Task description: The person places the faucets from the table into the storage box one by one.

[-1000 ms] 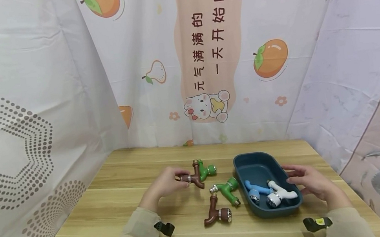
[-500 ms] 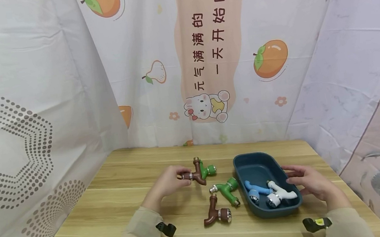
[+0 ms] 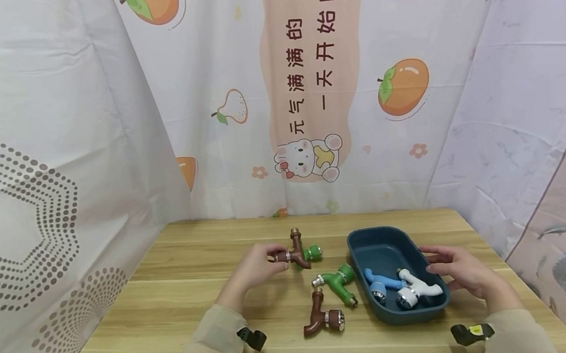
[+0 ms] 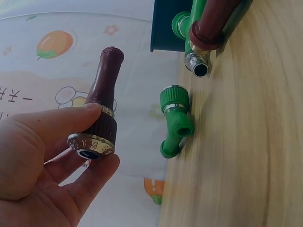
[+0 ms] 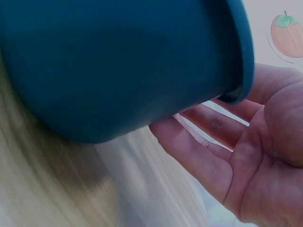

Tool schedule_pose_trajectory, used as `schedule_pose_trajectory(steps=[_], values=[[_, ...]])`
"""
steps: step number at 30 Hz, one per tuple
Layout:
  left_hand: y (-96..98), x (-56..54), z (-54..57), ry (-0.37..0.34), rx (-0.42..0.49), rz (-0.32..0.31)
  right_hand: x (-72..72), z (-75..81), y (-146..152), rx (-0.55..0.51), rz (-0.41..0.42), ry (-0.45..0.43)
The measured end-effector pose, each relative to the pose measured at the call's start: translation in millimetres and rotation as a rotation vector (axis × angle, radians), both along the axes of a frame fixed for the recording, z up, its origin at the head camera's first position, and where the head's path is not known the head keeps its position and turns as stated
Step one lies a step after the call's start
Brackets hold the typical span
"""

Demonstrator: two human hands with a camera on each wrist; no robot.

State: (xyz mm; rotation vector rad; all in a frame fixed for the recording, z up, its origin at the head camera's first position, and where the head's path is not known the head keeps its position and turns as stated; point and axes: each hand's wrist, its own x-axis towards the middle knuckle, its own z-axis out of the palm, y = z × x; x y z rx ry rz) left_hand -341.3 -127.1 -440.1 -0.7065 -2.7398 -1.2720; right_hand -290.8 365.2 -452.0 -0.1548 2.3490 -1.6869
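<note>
My left hand pinches a brown faucet by its ridged handle, holding it up above the table with its threaded inlet upward. In the left wrist view this brown faucet sits between thumb and fingers, its silvery cap toward the camera. Behind it lies a green faucet, partly hidden in the head view. Nearer lie a second green faucet and another brown faucet. My right hand rests against the right side of a dark teal basin, fingers relaxed along the outer wall and rim.
Inside the basin lie a blue faucet and a white faucet, both toward its near end. The wooden table meets a printed curtain at its back edge, with more curtains at both sides.
My left hand has lifted the brown faucet and moved it slightly right and away, now overlapping the green faucet behind. The right hand and basin stay in place.
</note>
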Motion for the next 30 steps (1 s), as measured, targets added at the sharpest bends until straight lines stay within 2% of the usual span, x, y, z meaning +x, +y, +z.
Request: schedule_pose_trajectory(steps=[5,13,23,30], values=[[7.2,-1.0,4.8,0.021,0.006,-0.010,0.1,0.2,-0.2,-0.005,0.008,0.004],[19.2,-5.9,8.1,-0.002,0.008,-0.009,0.7,1.3,-0.4,0.000,0.009,0.006],[33.4,-10.7,15.4,0.041,0.002,-0.042,-1.5,-2.4,2.4,-0.001,0.027,0.010],[40.7,-13.9,19.5,0.047,-0.006,-0.059,-2.4,-2.2,2.8,-0.007,0.038,0.013]])
